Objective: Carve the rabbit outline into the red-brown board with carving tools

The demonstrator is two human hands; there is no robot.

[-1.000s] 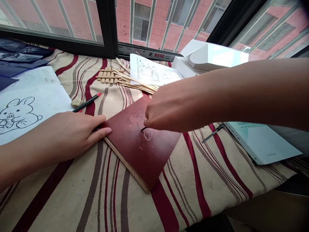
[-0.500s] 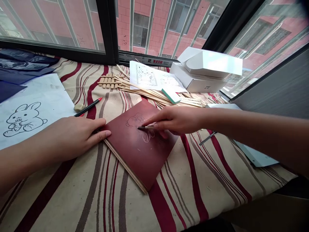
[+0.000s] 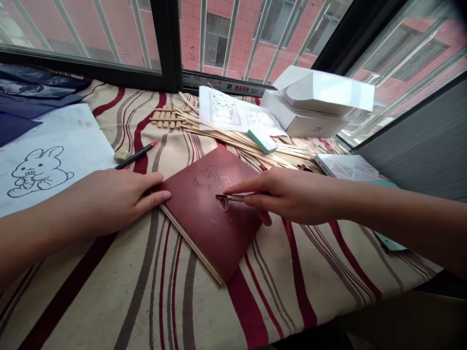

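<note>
A dark red square board (image 3: 204,238) lies tilted cornerwise on the striped cloth, with pale wooden layers at its lower left edge. Faint outlines of a rabbit drawing and some pale cut lines show on its upper half. My left hand (image 3: 127,197) grips the board's left corner, thumb on top. Between the fingers of my right hand (image 3: 280,194) is a slim carving tool (image 3: 233,197) with a wooden handle, its dark tip on the drawn lines. Small pale shavings lie on the board. A paper with a rabbit drawing (image 3: 40,170) sits beyond my left wrist.
A black marker (image 3: 134,155) and an eraser (image 3: 121,155) are left of the board. Behind it lie thin wooden strips (image 3: 237,143), printed sheets (image 3: 226,109), a green-white block (image 3: 261,141) and a white box (image 3: 314,107). A booklet (image 3: 345,165) lies right, beyond my arm.
The tool tip has shifted slightly right and nearer to me over the drawing. My right forearm now covers a thin dark strip seen before. My left hand stays on the corner; the view moved a little.
</note>
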